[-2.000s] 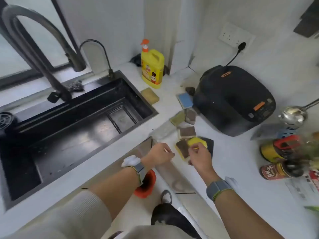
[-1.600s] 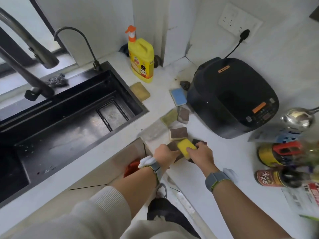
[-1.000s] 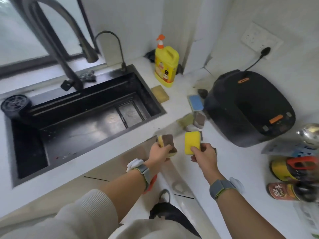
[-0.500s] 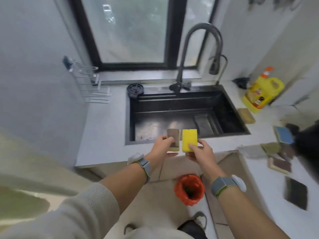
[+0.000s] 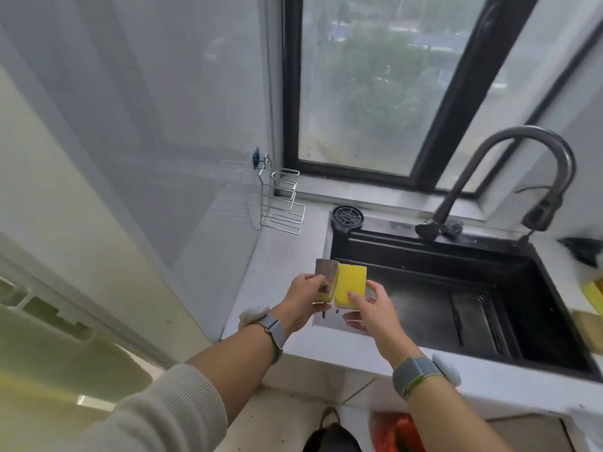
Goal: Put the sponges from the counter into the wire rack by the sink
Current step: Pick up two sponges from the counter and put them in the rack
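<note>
Your left hand (image 5: 301,300) pinches a soft yellow foam sponge with a coarse brown scouring face (image 5: 326,280) and your right hand (image 5: 370,309) grips a plain yellow rectangular foam sponge (image 5: 350,283), upright and side by side, probably for slotting into the thin chrome wire rack (image 5: 282,203) beyond your left hand.

the left hand (image 5: 301,298) grips a brown-topped sponge (image 5: 326,278), the right hand (image 5: 372,309) a yellow sponge (image 5: 350,285), edges touching, above the sink (image 5: 424,256) corner. the wire rack (image 5: 282,202) hangs on the wall beyond, empty, left of the faucet (image 5: 509,164) and window (image 5: 368,93).
</note>
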`<control>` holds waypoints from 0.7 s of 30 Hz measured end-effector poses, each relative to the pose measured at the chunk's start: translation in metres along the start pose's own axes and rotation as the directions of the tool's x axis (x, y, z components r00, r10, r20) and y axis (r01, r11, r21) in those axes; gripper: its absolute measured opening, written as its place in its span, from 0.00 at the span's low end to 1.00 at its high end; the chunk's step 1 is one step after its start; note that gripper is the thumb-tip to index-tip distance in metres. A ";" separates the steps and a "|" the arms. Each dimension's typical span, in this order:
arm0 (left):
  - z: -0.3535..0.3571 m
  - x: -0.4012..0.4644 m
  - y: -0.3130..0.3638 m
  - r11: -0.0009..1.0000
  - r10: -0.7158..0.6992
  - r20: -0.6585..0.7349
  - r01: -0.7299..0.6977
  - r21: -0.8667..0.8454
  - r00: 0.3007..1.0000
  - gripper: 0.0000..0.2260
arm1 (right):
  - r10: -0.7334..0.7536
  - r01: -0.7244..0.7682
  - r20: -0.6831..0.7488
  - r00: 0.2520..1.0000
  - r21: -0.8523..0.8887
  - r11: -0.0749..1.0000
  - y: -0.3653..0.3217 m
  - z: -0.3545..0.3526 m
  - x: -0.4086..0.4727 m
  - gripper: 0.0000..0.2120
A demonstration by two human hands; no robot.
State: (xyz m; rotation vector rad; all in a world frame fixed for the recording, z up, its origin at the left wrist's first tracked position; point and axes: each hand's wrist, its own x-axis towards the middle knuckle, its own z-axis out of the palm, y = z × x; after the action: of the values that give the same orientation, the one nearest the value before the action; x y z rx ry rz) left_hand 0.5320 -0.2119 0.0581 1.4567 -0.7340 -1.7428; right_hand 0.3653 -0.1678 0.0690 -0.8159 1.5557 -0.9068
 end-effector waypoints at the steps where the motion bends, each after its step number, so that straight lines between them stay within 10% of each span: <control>1: -0.003 0.007 0.007 1.000 0.010 -0.026 -0.011 -0.017 1.000 0.13 | 0.000 0.000 0.010 1.000 -0.010 1.000 -0.005 0.005 0.011 0.24; 21: -0.008 0.185 0.060 0.956 -0.169 -0.273 0.090 -0.279 0.947 0.13 | 0.093 -0.052 0.144 0.985 -0.263 0.963 -0.056 0.038 0.246 0.31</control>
State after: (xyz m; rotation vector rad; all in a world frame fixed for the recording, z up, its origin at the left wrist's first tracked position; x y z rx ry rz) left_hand 0.5351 -0.3982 0.0010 1.5594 -0.2421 -1.5986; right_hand 0.3664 -0.4134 0.0015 -0.9827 1.5745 -0.5788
